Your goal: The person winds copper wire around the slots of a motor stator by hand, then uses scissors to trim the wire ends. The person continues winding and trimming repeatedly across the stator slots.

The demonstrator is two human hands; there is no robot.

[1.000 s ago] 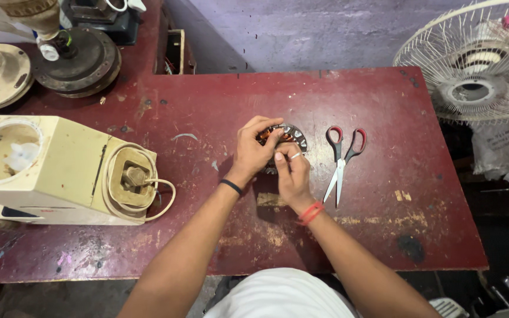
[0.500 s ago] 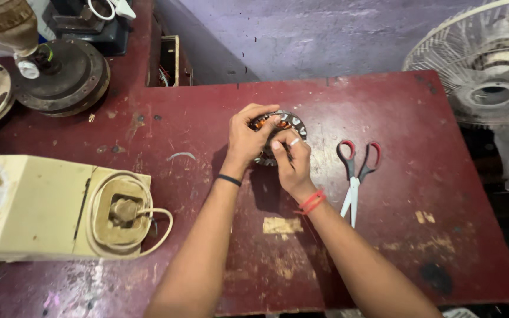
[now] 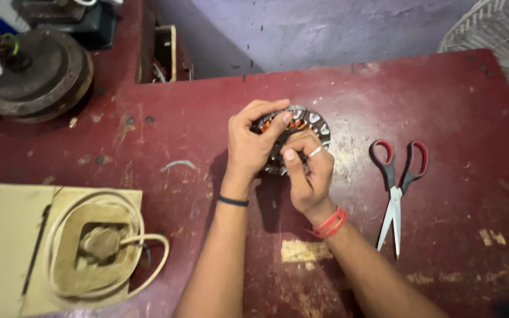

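A round metal motor stator (image 3: 310, 123) with copper-coloured windings rests on the dark red table (image 3: 431, 94), mostly covered by my hands. My left hand (image 3: 253, 144) grips its left rim, thumb and fingers curled over the top. Just to the right, my right hand (image 3: 308, 174) presses on the stator's near side with its fingers bent; a ring shows on one finger. A black band circles my left wrist and red bands my right wrist. What lies under my right fingers is hidden.
Red-handled scissors (image 3: 395, 188) lie shut to the right of my hands. A beige appliance housing (image 3: 60, 247) with a looped cord sits at the near left. Dark round metal parts (image 3: 33, 73) stand at the far left. A white fan grille (image 3: 496, 29) pokes in at the far right.
The view has drawn closer and shifted, so everything looks larger. Both hands stay on the stator, with only small finger shifts.
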